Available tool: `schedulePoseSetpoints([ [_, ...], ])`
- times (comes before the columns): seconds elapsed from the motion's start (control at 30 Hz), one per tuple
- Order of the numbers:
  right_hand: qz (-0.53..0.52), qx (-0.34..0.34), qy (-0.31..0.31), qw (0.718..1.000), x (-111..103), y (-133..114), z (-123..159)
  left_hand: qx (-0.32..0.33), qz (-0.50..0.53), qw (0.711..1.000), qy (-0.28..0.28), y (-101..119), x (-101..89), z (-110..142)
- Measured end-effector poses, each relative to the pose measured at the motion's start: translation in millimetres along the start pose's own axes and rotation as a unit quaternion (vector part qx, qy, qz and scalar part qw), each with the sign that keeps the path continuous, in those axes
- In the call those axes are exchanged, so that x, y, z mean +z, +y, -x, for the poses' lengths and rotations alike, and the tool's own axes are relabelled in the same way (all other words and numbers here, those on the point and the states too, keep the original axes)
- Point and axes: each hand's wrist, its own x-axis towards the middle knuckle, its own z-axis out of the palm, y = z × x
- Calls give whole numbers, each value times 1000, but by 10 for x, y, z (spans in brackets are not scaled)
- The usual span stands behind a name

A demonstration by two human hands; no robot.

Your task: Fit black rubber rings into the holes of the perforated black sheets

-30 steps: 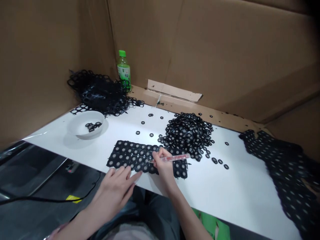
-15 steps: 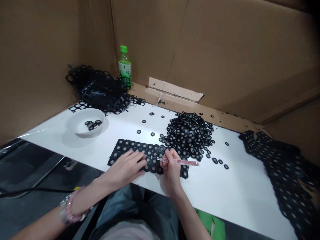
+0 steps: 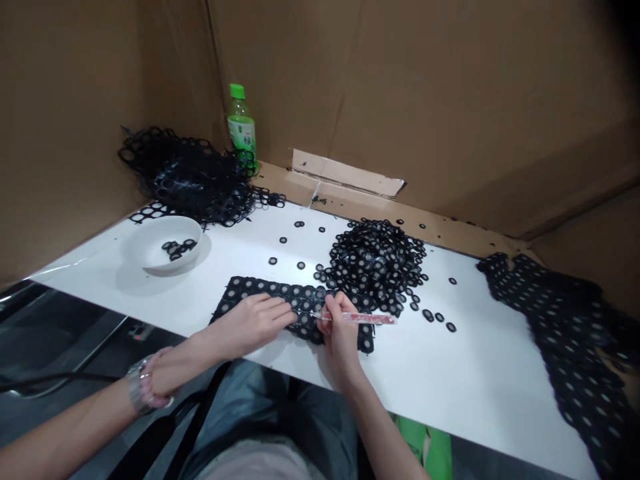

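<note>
A black perforated sheet of joined rings with grey centres (image 3: 250,288) lies flat on the white table (image 3: 450,367). My left hand (image 3: 255,320) rests on it, fingers together and pointing right. My right hand (image 3: 339,333) pinches a slim, translucent red pen-like tool (image 3: 365,318), whose metal tip meets the sheet near my left fingertips. The tool's exact kind is hard to tell. Just behind the hands is a heaped pile of loose black rings (image 3: 377,263), with several single rings (image 3: 429,315) scattered to its right.
A white bowl (image 3: 150,243) holding a few rings stands at the left, before a tangled black mesh (image 3: 190,180). A green-capped bottle (image 3: 241,127) stands in the corner. Cardboard walls enclose the back. A long perforated black sheet (image 3: 565,327) lies at the right.
My left hand has moved from the sheet's front edge onto the sheet, next to my right hand. The red tool now lies more level, and the view has shifted slightly.
</note>
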Motion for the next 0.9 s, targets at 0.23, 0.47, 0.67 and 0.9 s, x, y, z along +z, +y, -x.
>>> schedulePoseSetpoints([
  [0.23,225,-48,-26,973,37,19,76,22,-22,998,51,-53,26,80],
  [0.47,226,-73,-4,971,28,51,53,54,33,997,42,-120,32,56],
  [0.67,230,-70,-8,971,34,45,59,21,15,997,75,-62,40,39],
  [0.9,353,-169,-42,919,39,46,61,27,-64,982,174,4,97,53],
])
